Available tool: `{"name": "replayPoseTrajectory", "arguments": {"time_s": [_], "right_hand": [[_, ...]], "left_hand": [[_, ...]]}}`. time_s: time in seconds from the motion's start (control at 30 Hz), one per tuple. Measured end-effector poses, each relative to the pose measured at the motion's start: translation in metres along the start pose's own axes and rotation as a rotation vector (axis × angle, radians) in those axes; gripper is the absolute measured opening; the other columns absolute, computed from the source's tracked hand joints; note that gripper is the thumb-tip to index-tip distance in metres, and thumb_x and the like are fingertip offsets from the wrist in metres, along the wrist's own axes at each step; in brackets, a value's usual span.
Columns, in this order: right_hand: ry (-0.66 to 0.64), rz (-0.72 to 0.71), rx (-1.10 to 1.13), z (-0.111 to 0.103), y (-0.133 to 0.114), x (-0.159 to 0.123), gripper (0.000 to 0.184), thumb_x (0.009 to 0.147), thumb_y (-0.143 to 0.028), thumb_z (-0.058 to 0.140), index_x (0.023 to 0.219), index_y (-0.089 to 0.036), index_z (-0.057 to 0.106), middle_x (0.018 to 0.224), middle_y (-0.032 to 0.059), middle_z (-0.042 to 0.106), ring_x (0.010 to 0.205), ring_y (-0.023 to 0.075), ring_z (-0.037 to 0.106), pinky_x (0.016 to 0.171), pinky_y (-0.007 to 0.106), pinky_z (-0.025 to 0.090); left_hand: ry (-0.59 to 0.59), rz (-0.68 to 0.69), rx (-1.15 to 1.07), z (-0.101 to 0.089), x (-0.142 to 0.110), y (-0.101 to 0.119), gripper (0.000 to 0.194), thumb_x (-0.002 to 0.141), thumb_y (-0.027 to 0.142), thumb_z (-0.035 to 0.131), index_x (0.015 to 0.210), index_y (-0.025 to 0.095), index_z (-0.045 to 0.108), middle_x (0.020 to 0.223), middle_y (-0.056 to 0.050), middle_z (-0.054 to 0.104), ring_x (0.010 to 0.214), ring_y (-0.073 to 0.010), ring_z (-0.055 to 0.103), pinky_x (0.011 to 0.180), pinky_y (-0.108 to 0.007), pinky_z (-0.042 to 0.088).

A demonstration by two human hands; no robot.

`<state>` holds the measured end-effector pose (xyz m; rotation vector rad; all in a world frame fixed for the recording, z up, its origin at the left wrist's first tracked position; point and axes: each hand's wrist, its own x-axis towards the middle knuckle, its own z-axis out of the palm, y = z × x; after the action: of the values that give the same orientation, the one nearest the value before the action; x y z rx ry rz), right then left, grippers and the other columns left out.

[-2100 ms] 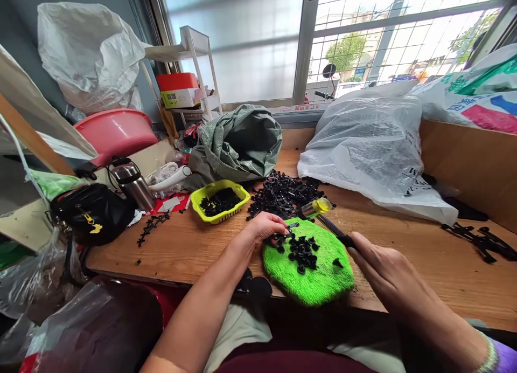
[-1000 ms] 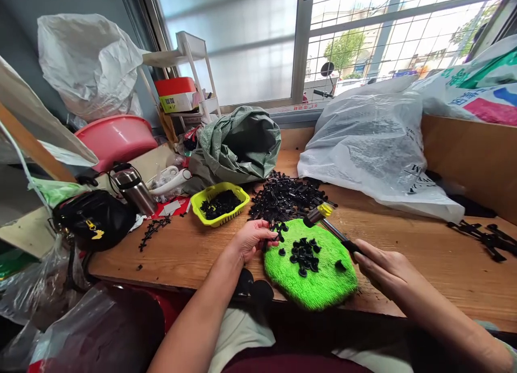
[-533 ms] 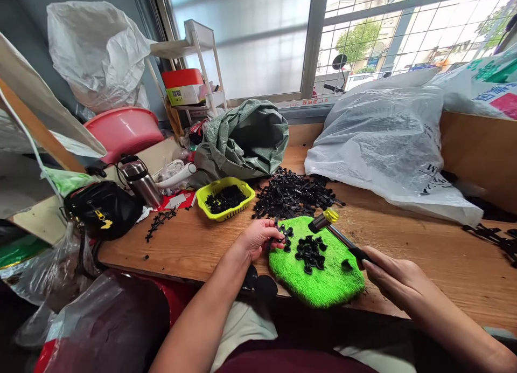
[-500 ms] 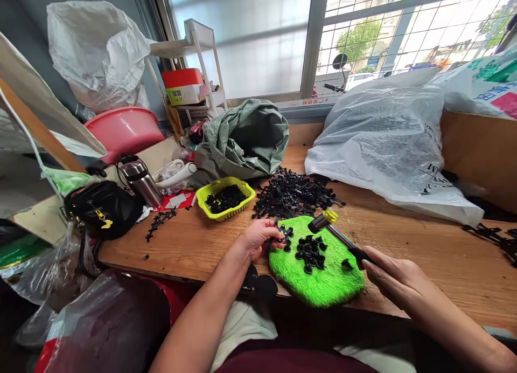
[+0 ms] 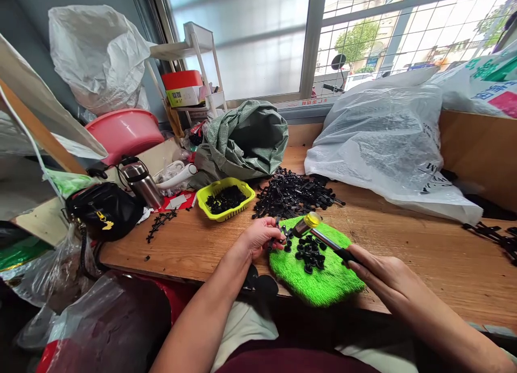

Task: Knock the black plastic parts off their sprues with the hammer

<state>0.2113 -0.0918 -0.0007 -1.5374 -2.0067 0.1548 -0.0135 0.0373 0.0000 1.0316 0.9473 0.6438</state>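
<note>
1. While the left hand (image 5: 262, 238) pinches a black strip (image 5: 284, 235), thumb and fingers together, it rests at the far left edge of the green mat (image 5: 323, 292).
2. Right hand (image 5: 374, 270), one: closed around the dark grip of the hammer (image 5: 322, 238), at the mat's right side.
3. Hammer, one: yellow face up, dark end down, just beside the left fingertips; whether it touches the strip cannot be told.
4. Mat, one: plush, on the wooden table (image 5: 404, 249) at its near edge.
5. Small black pieces (image 5: 310, 255), one cluster on the mat: overlapping, not countable.
6. Black pile (image 5: 297, 192), one: beyond the mat, many strips tangled.
7. Yellow basket (image 5: 226, 214), one: left of the pile, part-filled with black bits.
8. Sacks behind: one grey-green sack (image 5: 218, 146), mouth open; one whitish plastic bag (image 5: 379, 141) to the right.
9. Left end: one steel flask (image 5: 147, 187), one black bag (image 5: 107, 214), one pink basin (image 5: 125, 133).
10. Obstructions: left fingers hide part of the strip; hammer and right hand cover part of the mat.
</note>
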Motion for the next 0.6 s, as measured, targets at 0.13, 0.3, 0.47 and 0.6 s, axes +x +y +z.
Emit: {"name": "replayPoseTrajectory", "arguments": {"time_s": [0.13, 0.3, 0.47, 0.6], "right_hand": [[-0.006, -0.040, -0.095, 0.003, -0.004, 0.001, 0.037, 0.096, -0.042, 0.029, 0.091, -0.022, 0.061, 0.058, 0.0043, 0.063, 0.052, 0.0251, 0.062, 0.048, 0.032, 0.042], [-0.026, -0.070, -0.153, 0.003, -0.010, 0.001, 0.031, 0.097, -0.037, 0.027, 0.086, -0.025, 0.053, 0.056, 0.0019, 0.059, 0.048, 0.0222, 0.058, 0.046, 0.030, 0.036], [-0.066, -0.062, -0.205, 0.009, -0.009, -0.002, 0.025, 0.095, -0.030, 0.029, 0.083, -0.026, 0.051, 0.051, -0.0001, 0.055, 0.044, 0.0219, 0.056, 0.043, 0.030, 0.030], [-0.086, -0.059, -0.230, 0.015, -0.008, -0.002, 0.027, 0.095, -0.030, 0.028, 0.085, -0.025, 0.052, 0.054, 0.0016, 0.057, 0.048, 0.0233, 0.059, 0.045, 0.030, 0.032]], "left_hand": [[-0.010, -0.004, -0.005, 0.000, 0.001, 0.001, 0.020, 0.054, 0.000, 0.058, 0.062, 0.015, 0.047, 0.054, 0.004, 0.056, 0.043, -0.0055, 0.053, 0.040, -0.013, 0.042], [-0.019, -0.016, 0.011, -0.002, 0.002, 0.000, 0.021, 0.056, 0.002, 0.061, 0.065, 0.015, 0.047, 0.055, 0.004, 0.058, 0.039, -0.0042, 0.051, 0.038, -0.012, 0.037], [-0.030, 0.012, 0.004, -0.005, 0.004, -0.003, 0.025, 0.054, 0.002, 0.064, 0.066, 0.016, 0.047, 0.056, 0.004, 0.058, 0.039, -0.0042, 0.051, 0.037, -0.012, 0.036], [-0.029, 0.016, 0.019, -0.007, 0.006, -0.006, 0.025, 0.055, 0.003, 0.069, 0.065, 0.015, 0.048, 0.056, 0.004, 0.058, 0.040, -0.0039, 0.050, 0.040, -0.013, 0.037]]}}
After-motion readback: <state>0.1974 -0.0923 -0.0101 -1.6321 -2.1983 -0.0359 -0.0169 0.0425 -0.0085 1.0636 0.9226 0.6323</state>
